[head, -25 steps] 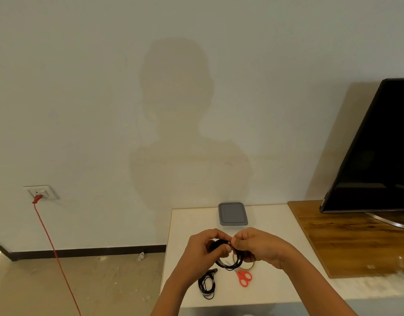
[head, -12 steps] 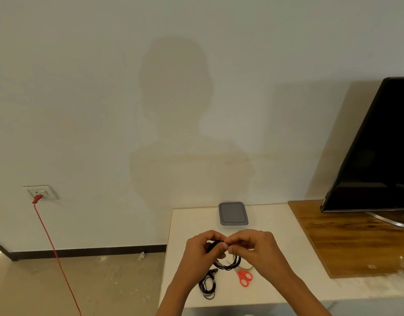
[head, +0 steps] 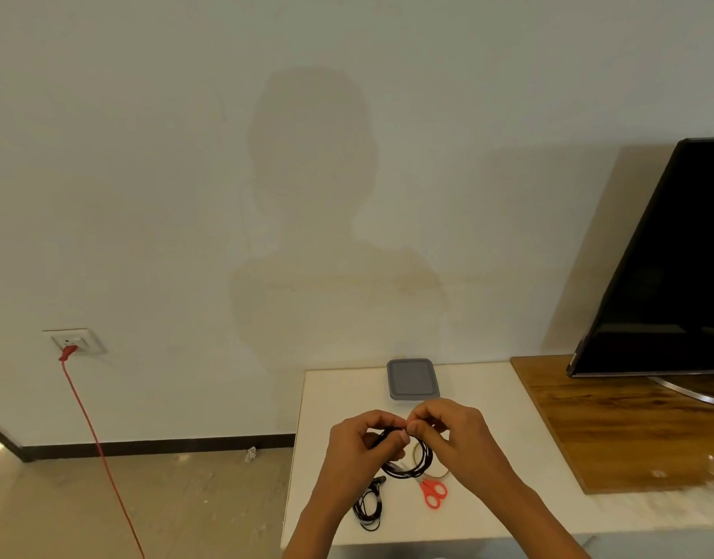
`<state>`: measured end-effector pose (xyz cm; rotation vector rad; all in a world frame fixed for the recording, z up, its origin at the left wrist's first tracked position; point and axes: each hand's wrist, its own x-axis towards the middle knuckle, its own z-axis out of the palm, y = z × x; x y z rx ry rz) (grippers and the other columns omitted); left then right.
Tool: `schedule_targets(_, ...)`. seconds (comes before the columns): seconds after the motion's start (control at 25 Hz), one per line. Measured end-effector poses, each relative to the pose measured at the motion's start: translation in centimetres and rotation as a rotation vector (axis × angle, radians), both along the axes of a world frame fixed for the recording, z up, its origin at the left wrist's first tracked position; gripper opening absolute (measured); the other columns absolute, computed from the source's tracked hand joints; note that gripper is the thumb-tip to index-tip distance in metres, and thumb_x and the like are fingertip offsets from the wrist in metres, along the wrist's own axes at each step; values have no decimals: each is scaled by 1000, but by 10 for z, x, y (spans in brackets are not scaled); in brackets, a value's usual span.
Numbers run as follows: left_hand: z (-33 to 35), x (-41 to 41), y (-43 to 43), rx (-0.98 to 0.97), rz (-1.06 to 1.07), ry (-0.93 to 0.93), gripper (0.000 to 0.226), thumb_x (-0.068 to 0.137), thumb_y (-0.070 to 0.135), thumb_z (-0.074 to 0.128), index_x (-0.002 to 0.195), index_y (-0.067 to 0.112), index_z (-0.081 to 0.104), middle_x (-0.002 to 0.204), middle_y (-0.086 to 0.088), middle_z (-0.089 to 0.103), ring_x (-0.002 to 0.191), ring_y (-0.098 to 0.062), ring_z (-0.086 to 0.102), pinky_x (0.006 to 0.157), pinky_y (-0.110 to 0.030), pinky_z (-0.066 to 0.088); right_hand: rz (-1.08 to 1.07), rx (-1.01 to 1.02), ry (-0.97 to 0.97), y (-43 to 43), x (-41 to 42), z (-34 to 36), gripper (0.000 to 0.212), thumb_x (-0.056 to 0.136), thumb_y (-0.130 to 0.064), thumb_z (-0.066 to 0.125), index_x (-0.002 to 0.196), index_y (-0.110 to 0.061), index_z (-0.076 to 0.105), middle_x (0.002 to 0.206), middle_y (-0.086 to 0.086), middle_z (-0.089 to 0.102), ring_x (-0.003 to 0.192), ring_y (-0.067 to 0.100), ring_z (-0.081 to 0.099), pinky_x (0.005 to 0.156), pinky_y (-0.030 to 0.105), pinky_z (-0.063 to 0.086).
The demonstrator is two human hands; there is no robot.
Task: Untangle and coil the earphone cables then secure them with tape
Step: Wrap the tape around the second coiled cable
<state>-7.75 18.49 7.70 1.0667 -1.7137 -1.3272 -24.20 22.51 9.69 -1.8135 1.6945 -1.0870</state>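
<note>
Pinching the top of the black earphone coil [head: 405,474] with both hands, I have my left hand [head: 361,443] and right hand [head: 458,433] curled on it, fingertips meeting. The loop hangs down toward me from that pinch. The tape roll [head: 440,474] lies on the table [head: 488,514] just behind the coil, nearer my right hand, red scissors [head: 434,493] beside it; a second earphone bundle [head: 369,512] lies by my left wrist.

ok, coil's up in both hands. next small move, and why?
Probably: hold the coil with the left hand alone and drop the right hand to the tape roll. The cable looks fully looped, both hands pinch its top, no tape shows plainly on it, and the roll lies just beneath, beside the scissors.
</note>
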Motion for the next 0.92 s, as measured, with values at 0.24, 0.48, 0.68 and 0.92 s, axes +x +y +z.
schedule_targets(0.24, 6, 0, 1, -23, -43, -62, 12, 88, 15, 66, 88, 26, 71, 77, 9, 73, 69, -11, 71, 65, -19, 54, -58, 101, -82, -1, -3, 6, 26, 85, -21, 68, 71, -41, 61, 70, -18, 66, 79, -5, 63, 65, 7, 49)
schedule_targets(0.48, 7, -2, 1, -110, 31, -63, 18, 83, 12, 71, 96, 23, 66, 87, 6, 72, 72, -10, 70, 64, -23, 56, -170, 256, -209, -5, 2, 8, 17, 81, -26, 72, 66, -34, 69, 65, -8, 71, 65, 8, 69, 63, 15, 53)
schedule_targets(0.68, 10, -1, 2, -205, 8, -100, 17, 85, 10, 68, 92, 25, 63, 80, 13, 67, 76, -3, 65, 67, -10, 45, -168, 627, -622, -9, -1, 14, 15, 83, -21, 70, 75, -10, 75, 67, 8, 69, 56, 13, 58, 60, 22, 50)
schedule_targets(0.92, 10, -3, 1, -250, 49, -95, 23, 86, 13, 68, 91, 34, 60, 93, 24, 65, 87, -2, 66, 72, -11, 47, -138, 668, -706, -14, 4, 12, 14, 89, -16, 62, 83, -6, 71, 65, 6, 67, 54, 11, 52, 58, 23, 46)
